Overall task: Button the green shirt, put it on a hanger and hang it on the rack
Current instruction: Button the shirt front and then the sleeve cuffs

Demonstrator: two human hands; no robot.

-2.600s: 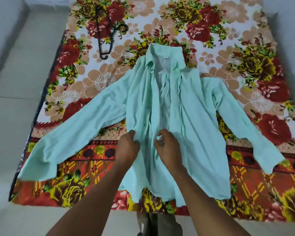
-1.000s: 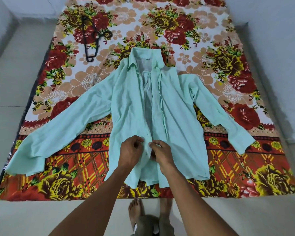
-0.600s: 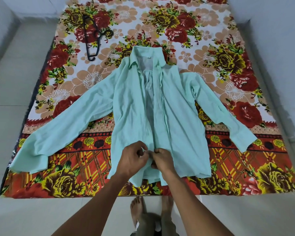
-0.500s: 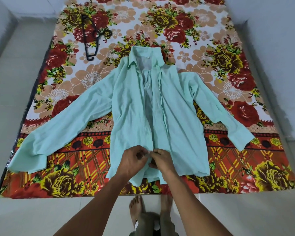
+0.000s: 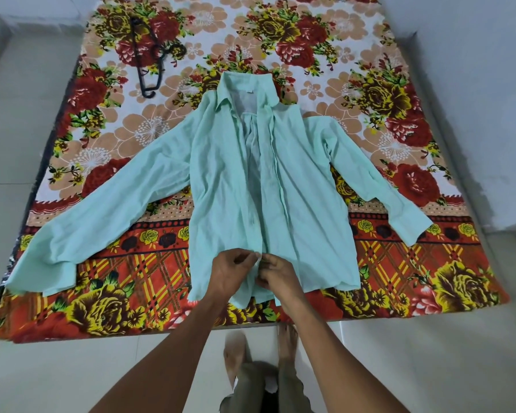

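Down by the mattress (image 5: 474, 296) near edge, both hands, left hand (image 5: 231, 274) and right hand (image 5: 276, 275), pinching the green shirt (image 5: 221, 186) plackets together, sleeves spread wide, hanger (image 5: 148, 58) at far-left corner.

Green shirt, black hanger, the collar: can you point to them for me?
green shirt (image 5: 227, 180), head view, on its front panel.
black hanger (image 5: 149, 67), head view, on its frame.
collar (image 5: 230, 90), head view, on its left flap.
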